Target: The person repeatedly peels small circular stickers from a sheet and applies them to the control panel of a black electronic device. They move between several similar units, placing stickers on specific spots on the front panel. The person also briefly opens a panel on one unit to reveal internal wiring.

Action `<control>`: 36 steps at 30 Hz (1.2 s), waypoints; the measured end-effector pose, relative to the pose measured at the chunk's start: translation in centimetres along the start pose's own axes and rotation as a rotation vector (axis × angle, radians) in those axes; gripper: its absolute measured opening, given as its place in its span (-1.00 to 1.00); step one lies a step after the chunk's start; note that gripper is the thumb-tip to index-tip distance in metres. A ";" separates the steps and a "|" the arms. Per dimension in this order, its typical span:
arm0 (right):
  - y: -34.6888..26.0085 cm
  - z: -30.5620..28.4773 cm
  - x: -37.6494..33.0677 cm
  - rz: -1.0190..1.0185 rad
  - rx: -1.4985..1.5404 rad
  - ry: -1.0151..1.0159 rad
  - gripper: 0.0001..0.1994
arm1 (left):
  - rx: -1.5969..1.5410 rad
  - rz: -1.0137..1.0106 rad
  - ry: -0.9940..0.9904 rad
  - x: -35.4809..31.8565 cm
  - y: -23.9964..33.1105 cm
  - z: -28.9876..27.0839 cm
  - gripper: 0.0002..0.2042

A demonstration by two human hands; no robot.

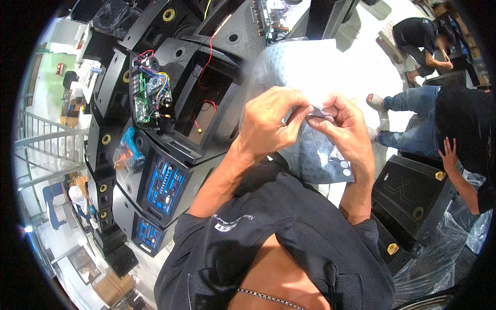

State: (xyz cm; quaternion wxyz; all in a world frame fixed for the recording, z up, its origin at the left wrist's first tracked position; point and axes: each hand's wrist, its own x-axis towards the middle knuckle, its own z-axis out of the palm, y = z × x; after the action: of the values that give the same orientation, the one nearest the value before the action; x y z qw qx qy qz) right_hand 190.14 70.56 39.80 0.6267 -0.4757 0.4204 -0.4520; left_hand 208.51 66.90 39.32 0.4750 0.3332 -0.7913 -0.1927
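Both of my hands meet in front of my chest, fingertips close together. My left hand (271,121) is closed in a pinch, and my right hand (347,129) pinches from the other side. Between the fingertips is a small greyish piece (319,112), mostly covered by my fingers; its kind does not show. Behind and below my hands hangs a pale sheet printed with a repeating pattern (309,150), like sticker backing. A few small round white spots (343,164) lie along its lower right part. Its upper part (289,59) extends above my hands in bright glare.
At left, an open black speaker cabinet (206,98) has red wires and an exposed circuit assembly (151,90). A blue-and-orange power tool (132,147) rests on a cabinet with a blue panel (164,185). Another person (460,119) stands at right near black speakers (408,194); a second person (423,44) bends farther back.
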 end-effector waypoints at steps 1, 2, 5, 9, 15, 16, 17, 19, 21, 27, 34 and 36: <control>0.1 -0.1 0.0 0.000 -0.008 -0.003 -0.80 | 0.008 0.007 0.002 -0.1 0.1 0.0 -0.81; 0.2 -0.1 -0.1 0.000 -0.017 -0.006 -0.80 | 0.016 0.013 0.004 -0.2 0.1 -0.1 -0.81; 0.1 0.0 -0.2 0.008 0.008 -0.018 -0.79 | 0.036 0.065 0.040 -0.5 0.0 0.2 -0.81; 0.2 0.2 -0.4 0.000 0.021 -0.013 -0.79 | 0.011 0.056 0.083 -1.0 -0.1 0.4 -0.79; 0.6 0.1 -0.5 -0.004 0.025 -0.016 -0.77 | 0.001 0.039 0.114 -1.2 0.2 0.6 -0.79; 0.8 0.0 -0.5 -0.003 0.024 -0.013 -0.77 | 0.024 0.061 0.110 -1.4 0.0 0.7 -0.79; 1.0 0.0 -0.5 -0.002 0.022 -0.011 -0.77 | 0.048 0.084 0.107 -1.6 -0.1 0.7 -0.79; 0.8 0.2 -0.5 0.005 0.040 0.004 -0.77 | 0.076 0.110 0.099 -2.0 -0.4 0.8 -0.78; 0.8 0.2 -0.5 0.010 0.057 0.013 -0.76 | 0.102 0.124 0.089 -2.0 -0.4 0.9 -0.78; 1.0 -0.5 -0.5 0.032 0.034 0.022 -0.75 | 0.140 0.105 0.024 -2.0 -0.4 1.5 -0.81; 2.4 -2.0 0.0 0.058 -0.025 0.048 -0.75 | -0.171 -0.292 -0.065 -1.7 -0.8 1.6 -0.87; 3.2 -2.8 0.1 0.076 -0.079 0.052 -0.75 | -0.375 -0.511 -0.088 -1.6 -1.1 1.3 -0.84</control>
State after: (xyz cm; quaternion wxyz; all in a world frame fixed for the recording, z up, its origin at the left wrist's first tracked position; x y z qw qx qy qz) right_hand 188.00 70.28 36.15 0.6131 -0.4718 0.4719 -0.4229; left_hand 208.30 67.23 36.98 0.4297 0.4190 -0.6525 -0.4626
